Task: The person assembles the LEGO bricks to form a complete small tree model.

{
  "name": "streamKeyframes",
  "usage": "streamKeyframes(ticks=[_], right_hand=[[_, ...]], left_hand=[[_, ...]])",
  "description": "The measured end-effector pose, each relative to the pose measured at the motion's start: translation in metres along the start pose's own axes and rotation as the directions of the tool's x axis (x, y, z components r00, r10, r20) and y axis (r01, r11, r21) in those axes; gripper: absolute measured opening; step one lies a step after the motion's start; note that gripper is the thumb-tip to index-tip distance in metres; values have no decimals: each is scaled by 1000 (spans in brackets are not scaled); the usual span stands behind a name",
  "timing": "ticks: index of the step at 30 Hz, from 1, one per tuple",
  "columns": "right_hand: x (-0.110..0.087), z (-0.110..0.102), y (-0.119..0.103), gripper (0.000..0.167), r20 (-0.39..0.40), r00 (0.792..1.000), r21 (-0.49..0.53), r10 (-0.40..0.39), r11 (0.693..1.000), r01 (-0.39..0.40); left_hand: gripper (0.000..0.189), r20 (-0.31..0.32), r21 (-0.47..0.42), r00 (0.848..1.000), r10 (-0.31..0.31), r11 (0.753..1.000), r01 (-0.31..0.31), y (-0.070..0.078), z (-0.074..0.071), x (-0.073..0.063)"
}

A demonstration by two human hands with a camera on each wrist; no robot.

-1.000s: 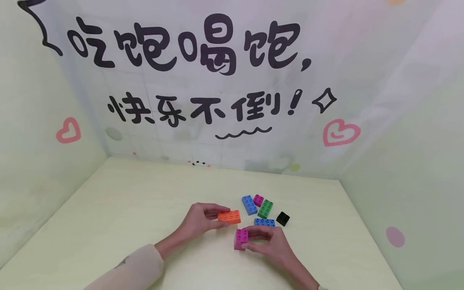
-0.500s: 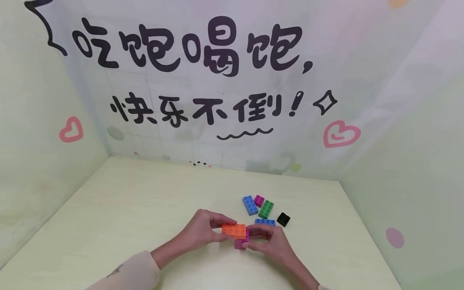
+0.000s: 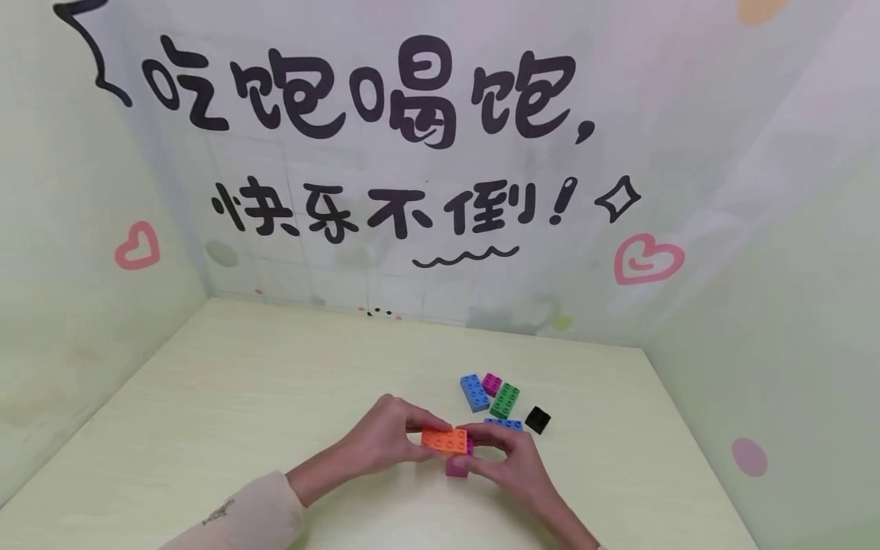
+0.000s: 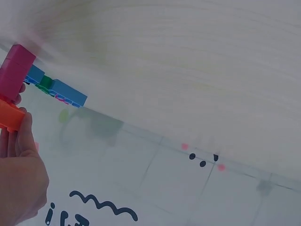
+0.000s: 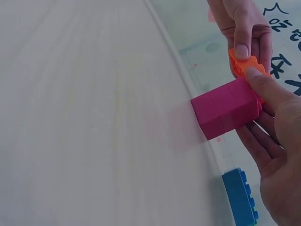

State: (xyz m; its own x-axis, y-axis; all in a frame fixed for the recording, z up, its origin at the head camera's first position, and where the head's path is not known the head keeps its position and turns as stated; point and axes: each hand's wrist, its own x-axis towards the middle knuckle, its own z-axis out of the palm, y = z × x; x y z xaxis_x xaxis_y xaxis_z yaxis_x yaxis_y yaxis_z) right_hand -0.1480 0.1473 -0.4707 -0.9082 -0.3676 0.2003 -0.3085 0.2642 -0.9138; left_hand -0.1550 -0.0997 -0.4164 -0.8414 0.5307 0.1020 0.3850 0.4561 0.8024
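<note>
In the head view my left hand [image 3: 385, 437] pinches an orange toy brick [image 3: 443, 441] between thumb and fingers, studs up. Beneath it stands a magenta brick stack [image 3: 457, 467], gripped from the right by my right hand [image 3: 516, 462]. The right wrist view shows seams across the magenta stack [image 5: 225, 110] and the orange brick [image 5: 242, 63] right at its studded top. There the right thumb lies along the stack's top edge, close to the orange brick. From the left wrist, the orange brick [image 4: 10, 117] lines up against the end of the magenta stack [image 4: 16, 70].
Behind the hands lie a blue brick [image 3: 474, 392], a small magenta brick [image 3: 491, 383], a green brick [image 3: 505, 400] and a black piece [image 3: 538, 419]. Another blue brick [image 3: 504, 424] is partly hidden by the right hand. Printed walls enclose the pale table [image 3: 275, 367].
The left hand has brought the orange brick right and toward the person, onto the top of the magenta stack. The right hand has stayed nearly in place, holding the stack.
</note>
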Motion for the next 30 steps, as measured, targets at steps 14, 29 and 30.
streamKeyframes(ticks=[14, 29, 30], right_hand=[[3, 2, -23, 34, 4, 998, 29, 58, 998, -58], [6, -1, 5, 35, 69, 996, -5, 58, 998, -57], [7, -2, 4, 35, 70, 996, -10, 59, 998, -58]], left_hand=[[36, -99, -186, 993, -61, 982, 42, -18, 25, 6], [37, -44, -196, 999, -30, 980, 21, -26, 22, 9], [37, -48, -196, 998, -27, 980, 18, -26, 22, 9]])
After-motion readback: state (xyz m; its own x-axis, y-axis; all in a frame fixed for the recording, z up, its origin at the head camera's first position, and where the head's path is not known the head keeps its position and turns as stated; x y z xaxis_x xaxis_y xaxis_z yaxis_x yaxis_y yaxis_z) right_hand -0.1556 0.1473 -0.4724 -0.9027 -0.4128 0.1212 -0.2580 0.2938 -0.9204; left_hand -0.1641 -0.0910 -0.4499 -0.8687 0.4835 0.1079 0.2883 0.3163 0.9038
